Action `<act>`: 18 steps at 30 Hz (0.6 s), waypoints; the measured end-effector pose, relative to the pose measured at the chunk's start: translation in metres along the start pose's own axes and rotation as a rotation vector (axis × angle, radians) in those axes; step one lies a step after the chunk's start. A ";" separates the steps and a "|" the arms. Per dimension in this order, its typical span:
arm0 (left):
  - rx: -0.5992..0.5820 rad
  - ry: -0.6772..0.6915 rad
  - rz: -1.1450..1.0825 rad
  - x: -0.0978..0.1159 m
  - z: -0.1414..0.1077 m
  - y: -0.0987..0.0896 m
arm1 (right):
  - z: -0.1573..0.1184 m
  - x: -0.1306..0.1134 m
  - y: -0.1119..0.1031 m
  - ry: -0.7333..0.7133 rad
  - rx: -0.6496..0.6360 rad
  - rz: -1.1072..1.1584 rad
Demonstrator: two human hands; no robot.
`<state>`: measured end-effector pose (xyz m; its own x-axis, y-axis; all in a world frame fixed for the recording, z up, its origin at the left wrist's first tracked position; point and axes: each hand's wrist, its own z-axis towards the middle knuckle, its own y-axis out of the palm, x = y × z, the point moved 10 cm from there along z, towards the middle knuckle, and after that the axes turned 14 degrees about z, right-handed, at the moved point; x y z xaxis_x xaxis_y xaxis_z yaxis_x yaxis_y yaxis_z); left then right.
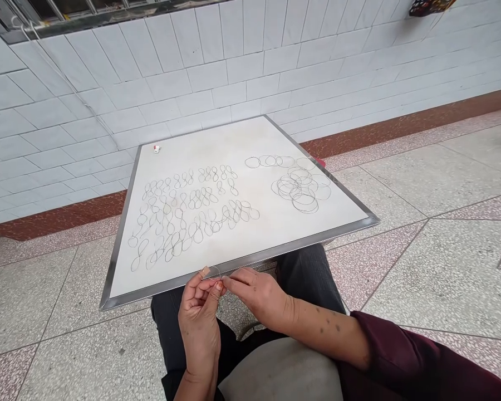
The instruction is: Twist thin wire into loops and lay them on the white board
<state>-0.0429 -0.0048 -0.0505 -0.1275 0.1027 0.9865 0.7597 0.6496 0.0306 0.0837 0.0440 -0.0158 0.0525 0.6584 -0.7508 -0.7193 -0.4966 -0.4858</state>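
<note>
Just past the near edge of the table, above my lap, my two hands meet at the fingertips. My left hand (202,312) pinches a thin wire loop (217,270) between thumb and fingers, with a tan bandage (206,271) round one fingertip. My right hand (261,295) is closed too, its thumb and index finger pinching the wire beside the left thumb. Part of the wire is hidden by my fingers. On the left of the table lie rows of thin wire figure-eights (198,228). Round wire loops (304,201) lie overlapping on the right.
The white table (234,142) has a grey metal rim, and its far side stands near a white tiled wall (217,72). A small white and red object (157,149) sits at the far left corner. Speckled floor tiles (434,273) surround the table.
</note>
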 end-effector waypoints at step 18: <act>-0.123 0.022 0.053 0.003 0.001 0.010 | -0.001 0.049 0.007 0.519 0.206 0.916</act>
<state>-0.0365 0.0023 -0.0474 -0.0724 0.1165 0.9905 0.8377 0.5461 -0.0031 0.0826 0.0725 -0.0567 -0.3136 -0.2613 -0.9129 -0.7348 -0.5421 0.4076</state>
